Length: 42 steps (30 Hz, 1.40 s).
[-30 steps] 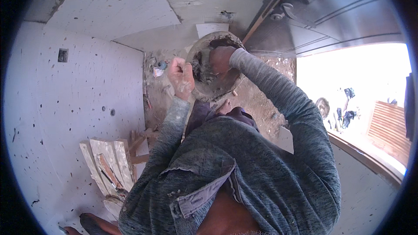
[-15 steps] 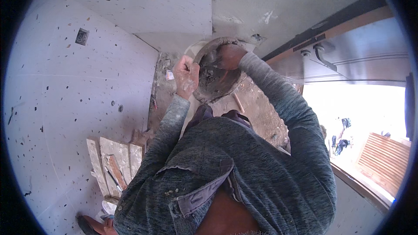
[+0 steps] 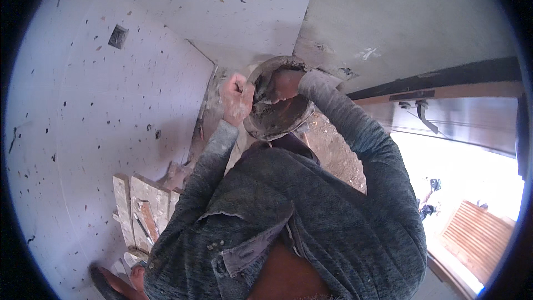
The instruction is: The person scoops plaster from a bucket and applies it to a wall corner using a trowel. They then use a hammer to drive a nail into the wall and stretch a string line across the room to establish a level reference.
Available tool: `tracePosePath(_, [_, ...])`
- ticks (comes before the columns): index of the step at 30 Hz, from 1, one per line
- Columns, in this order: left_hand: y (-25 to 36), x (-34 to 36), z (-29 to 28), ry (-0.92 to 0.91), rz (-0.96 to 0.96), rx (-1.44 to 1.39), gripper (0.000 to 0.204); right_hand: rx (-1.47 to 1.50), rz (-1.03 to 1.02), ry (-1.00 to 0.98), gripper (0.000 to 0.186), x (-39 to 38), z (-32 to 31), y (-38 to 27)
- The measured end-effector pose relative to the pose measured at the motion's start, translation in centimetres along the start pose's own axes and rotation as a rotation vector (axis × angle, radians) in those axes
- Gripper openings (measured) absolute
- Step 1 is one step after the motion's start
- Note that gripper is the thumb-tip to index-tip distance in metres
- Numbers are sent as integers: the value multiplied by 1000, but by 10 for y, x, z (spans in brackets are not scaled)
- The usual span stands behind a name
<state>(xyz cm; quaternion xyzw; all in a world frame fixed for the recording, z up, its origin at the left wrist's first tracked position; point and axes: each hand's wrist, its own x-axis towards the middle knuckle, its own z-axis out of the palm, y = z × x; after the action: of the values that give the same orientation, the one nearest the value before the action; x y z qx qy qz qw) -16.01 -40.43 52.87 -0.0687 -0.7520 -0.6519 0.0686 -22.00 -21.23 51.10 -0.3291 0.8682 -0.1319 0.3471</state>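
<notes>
A round, mortar-smeared pan point(image 3: 280, 115) stands tilted in front of me, near the corner of the walls. My left hand point(image 3: 237, 101) is closed on the pan's left rim, its back dusted with pale cement. Inside the pan, my right hand point(image 3: 285, 84) reaches in from the right against the wet grey mortar point(image 3: 265, 91) near the far side. Its fingers are hidden or lost in the dark mortar, so whether they hold anything does not show. Part of the pan's reddish-brown inner bottom is bare.
White speckled wall panels point(image 3: 100, 122) rise at left, with a recessed electrical box point(image 3: 117, 36). A bare grey wall point(image 3: 400, 28) and a door with a handle point(image 3: 426, 118) are at right. Wooden boards point(image 3: 150, 205) lean lower left, beside another person's foot point(image 3: 108, 283). Rough dirt floor point(image 3: 338, 150) lies below.
My right hand has moved slightly left and nearer within the pan, and more of the reddish-brown bottom shows. My left hand stays on the rim. The whole view has turned a little.
</notes>
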Motion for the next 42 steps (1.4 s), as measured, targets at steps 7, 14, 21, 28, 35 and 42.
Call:
tracePosePath(7, [-15,19,-2,129,-13,-95,20,409,42,-122,33,-3,-31,25])
tracePosePath(14, [-34,45,-19,226,-60,-161,20,417,-33,203,32,-6,-41,42])
tracePosePath(21, [-32,74,-41,243,65,23,18,-126,97,354,29,65,-33,14])
tracePosePath(28, [-30,104,-76,196,24,72,17,7,-38,377,30,124,-68,-22])
tracePosePath(35, [-42,139,-124,245,78,98,20,34,-131,411,44,201,-65,-8])
tracePosePath(42, [-63,167,-180,253,-2,112,19,328,-194,370,41,231,-103,-59])
